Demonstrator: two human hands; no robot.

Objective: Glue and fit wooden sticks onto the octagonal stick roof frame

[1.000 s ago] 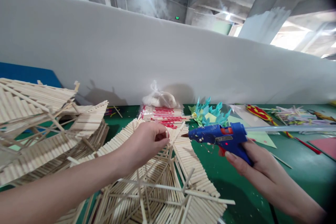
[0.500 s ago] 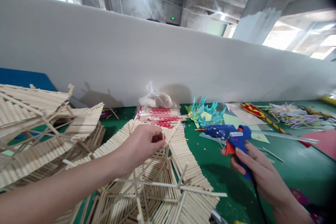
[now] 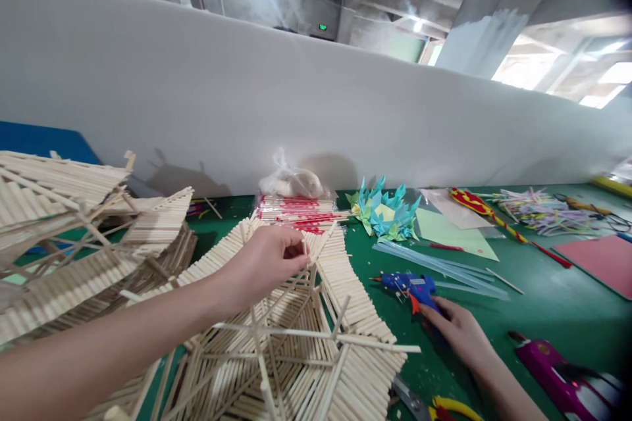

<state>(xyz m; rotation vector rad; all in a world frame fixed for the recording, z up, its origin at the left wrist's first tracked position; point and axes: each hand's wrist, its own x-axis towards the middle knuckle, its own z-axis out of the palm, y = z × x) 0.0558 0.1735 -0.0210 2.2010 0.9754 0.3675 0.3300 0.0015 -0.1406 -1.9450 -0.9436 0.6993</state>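
Observation:
My left hand (image 3: 269, 262) reaches over a curved model made of thin wooden sticks (image 3: 360, 302). Its thumb and forefinger pinch a short wooden stick (image 3: 305, 248) upright near the top corner of the model's frame. To the right, my right hand (image 3: 457, 329) has its fingers around the handle of a blue glue gun (image 3: 412, 284) with an orange trigger. The gun is low at the green table, nozzle pointing left, a clear glue stick (image 3: 451, 287) coming out of its back. My palm hides most of the handle.
Another stick model (image 3: 74, 237) stands at the left. Behind are a bag of red-tipped sticks (image 3: 296, 207) and a turquoise paper flower (image 3: 385, 214). Clear glue sticks (image 3: 434, 262), a purple tool (image 3: 557, 368), yellow-handled pliers (image 3: 451, 408) and a pink sheet (image 3: 600, 256) lie rightward.
My right hand has lowered the glue gun from mid-air to the table, moving down and left. My left hand keeps its pinch in nearly the same place. The view has tipped slightly down.

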